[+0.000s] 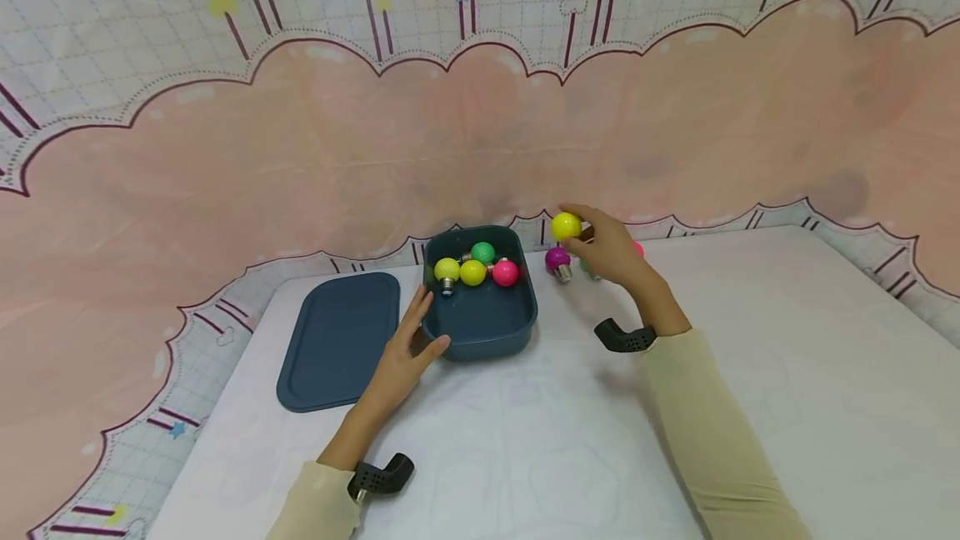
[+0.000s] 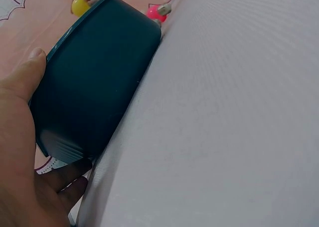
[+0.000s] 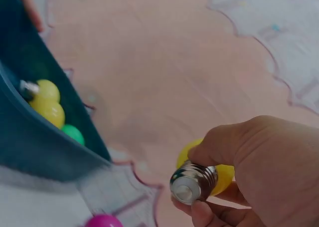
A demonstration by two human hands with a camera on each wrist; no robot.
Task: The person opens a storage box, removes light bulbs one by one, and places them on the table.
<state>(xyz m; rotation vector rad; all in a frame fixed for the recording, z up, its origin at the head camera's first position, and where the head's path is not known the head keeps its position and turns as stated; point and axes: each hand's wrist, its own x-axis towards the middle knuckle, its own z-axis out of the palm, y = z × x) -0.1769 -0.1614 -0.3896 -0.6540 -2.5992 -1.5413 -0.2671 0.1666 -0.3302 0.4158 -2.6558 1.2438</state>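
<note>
While aloft — bulb [image 3: 202, 177] between fingers [image 3: 202, 214].

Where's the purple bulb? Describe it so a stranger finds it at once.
On the white table stands a dark blue box. Right of it in the head view, below the yellow bulb the right hand holds, lies the purple bulb, the only purple one.

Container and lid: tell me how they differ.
The container has tall walls, while the lid is a thin, flat panel. The container holds coloured bulbs; the lid lies flat on the table beside it. Both are dark blue with rounded corners.
</note>
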